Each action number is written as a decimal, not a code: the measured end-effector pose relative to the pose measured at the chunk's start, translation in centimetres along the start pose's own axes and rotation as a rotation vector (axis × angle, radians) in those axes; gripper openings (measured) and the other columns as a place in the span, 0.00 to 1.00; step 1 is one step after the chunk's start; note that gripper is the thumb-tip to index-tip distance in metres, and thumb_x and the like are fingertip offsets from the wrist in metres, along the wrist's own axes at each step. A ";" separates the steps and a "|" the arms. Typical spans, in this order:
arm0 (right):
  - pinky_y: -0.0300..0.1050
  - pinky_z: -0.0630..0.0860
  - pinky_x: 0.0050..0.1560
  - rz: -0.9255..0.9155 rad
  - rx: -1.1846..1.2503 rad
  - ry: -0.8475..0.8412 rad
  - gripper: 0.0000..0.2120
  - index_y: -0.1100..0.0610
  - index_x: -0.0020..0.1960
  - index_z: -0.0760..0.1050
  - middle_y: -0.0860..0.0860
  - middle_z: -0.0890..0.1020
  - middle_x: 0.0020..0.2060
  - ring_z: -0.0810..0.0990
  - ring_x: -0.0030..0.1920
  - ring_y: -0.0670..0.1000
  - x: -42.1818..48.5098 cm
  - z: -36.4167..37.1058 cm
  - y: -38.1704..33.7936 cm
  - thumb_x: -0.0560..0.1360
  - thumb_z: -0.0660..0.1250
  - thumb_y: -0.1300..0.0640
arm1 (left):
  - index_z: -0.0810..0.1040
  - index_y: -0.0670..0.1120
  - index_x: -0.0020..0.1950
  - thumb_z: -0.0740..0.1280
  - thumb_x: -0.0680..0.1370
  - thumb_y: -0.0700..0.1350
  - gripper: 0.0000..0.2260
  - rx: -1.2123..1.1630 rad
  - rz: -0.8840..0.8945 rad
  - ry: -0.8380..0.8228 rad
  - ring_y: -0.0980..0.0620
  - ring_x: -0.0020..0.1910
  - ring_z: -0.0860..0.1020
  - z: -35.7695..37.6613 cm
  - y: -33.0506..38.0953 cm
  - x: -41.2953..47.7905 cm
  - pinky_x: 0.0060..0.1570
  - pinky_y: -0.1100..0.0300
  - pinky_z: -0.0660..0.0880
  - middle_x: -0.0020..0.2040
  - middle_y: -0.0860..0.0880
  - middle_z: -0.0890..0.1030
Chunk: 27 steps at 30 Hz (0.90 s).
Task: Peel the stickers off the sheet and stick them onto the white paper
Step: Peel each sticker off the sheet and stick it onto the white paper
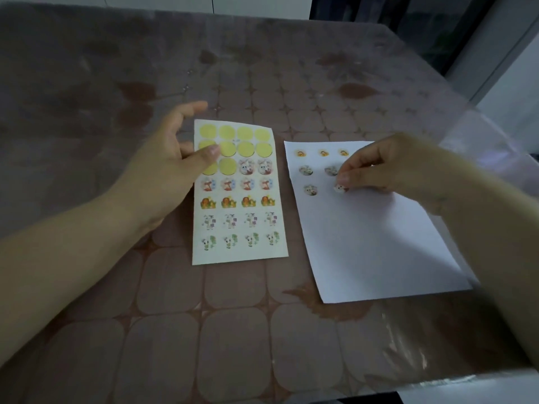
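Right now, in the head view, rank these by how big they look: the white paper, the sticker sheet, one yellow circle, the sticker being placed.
1. white paper
2. sticker sheet
3-4. yellow circle and sticker: these look about alike, and the sticker is partly covered, so I leave them unranked.

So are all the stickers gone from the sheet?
No, only the top rows of the sticker sheet are bare yellow circles; the lower rows hold picture stickers.
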State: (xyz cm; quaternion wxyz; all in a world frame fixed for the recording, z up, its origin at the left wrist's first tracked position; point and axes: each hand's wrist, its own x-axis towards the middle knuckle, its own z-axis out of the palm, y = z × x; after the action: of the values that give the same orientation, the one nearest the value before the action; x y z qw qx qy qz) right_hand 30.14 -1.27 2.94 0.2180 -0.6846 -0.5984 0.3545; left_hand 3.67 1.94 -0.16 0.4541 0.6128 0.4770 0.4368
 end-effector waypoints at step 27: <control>0.36 0.64 0.34 -0.049 -0.086 0.186 0.15 0.52 0.38 0.69 0.46 0.73 0.36 0.70 0.35 0.44 0.5 1.7 0.8 0.66 0.76 0.56 | 0.65 0.55 0.67 0.63 0.79 0.37 0.21 -0.067 0.004 -0.034 0.57 0.39 0.84 -0.1 -0.3 0.1 0.43 0.64 0.79 0.36 0.53 0.85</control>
State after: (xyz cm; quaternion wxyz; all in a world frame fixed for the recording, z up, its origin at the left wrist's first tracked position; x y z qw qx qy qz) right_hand 29.44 -1.11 1.09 0.2515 -0.7084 -0.6069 0.2579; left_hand 3.50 2.13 -0.39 0.4817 0.6055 0.4530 0.4428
